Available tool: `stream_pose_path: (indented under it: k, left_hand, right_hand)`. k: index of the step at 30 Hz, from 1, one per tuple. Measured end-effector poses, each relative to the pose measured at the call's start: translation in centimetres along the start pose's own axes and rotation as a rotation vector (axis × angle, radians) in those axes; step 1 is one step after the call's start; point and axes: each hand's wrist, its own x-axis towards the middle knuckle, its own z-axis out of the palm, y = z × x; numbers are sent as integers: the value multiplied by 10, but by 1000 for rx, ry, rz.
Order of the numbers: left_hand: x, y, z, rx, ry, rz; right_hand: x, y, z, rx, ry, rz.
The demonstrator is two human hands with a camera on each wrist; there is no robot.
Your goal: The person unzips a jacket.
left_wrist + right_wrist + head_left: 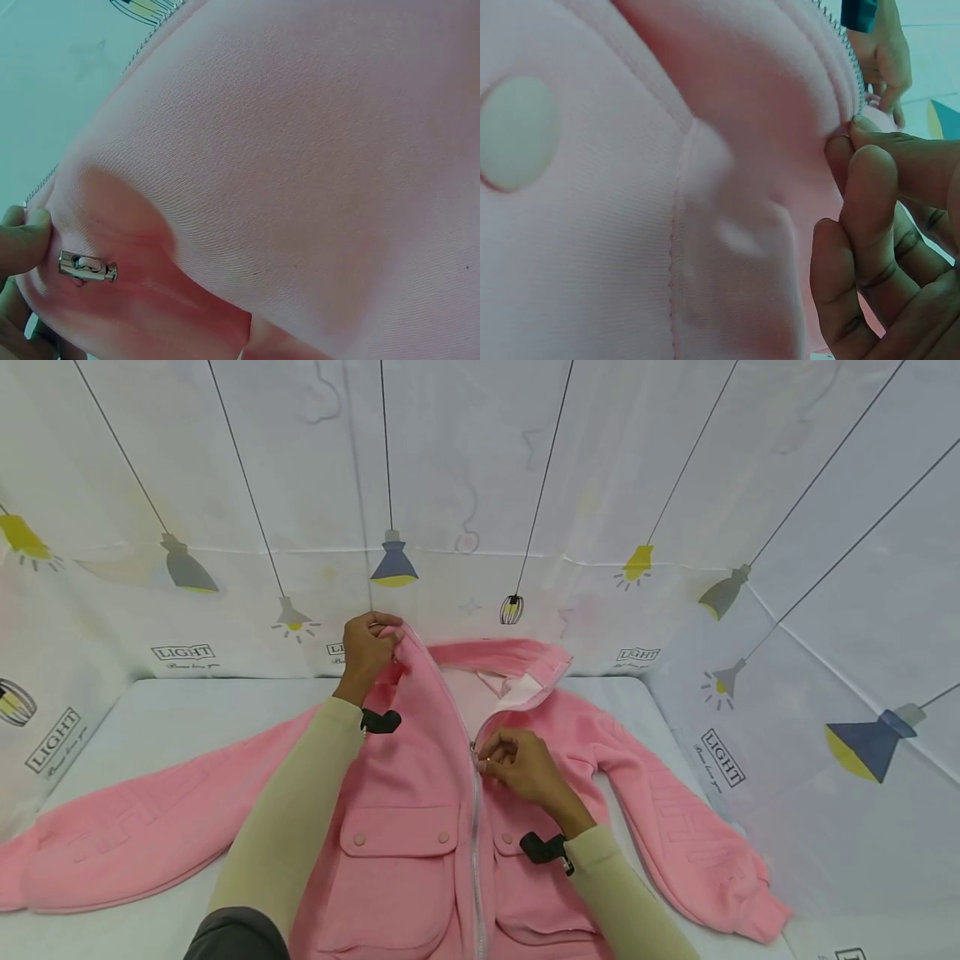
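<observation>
A pink jacket point(405, 760) lies front up, its sleeves spread to both sides. My left hand point(367, 652) pinches the top corner of the collar on the left and holds that front edge up. Close by those fingers, the left wrist view shows a metal cord stopper point(88, 266) on the collar. At chest height my right hand point(532, 768) pinches the zipper pull, which the fingertips mostly hide; the zipper slider point(473, 747) shows just above them. Below it the zipper point(476, 860) is closed, while above it the two front edges spread apart.
The jacket rests on a white-covered table point(225, 702). Behind and beside it hangs a white sheet point(465, 485) printed with lamps. Flap pockets point(397, 831) with snap buttons sit on the jacket's front. The right sleeve point(690, 827) reaches the table's right edge.
</observation>
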Motion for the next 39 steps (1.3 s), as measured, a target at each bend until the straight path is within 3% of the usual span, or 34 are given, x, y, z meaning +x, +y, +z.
stream_pose_path:
  k: [30, 39]
  left_hand:
    - [5, -10, -2, -37, 6, -1]
    - [5, -11, -1, 17, 19, 3]
  right_hand:
    - [-33, -9, 6, 54, -37, 20]
    - [-39, -6, 5, 76, -60, -3]
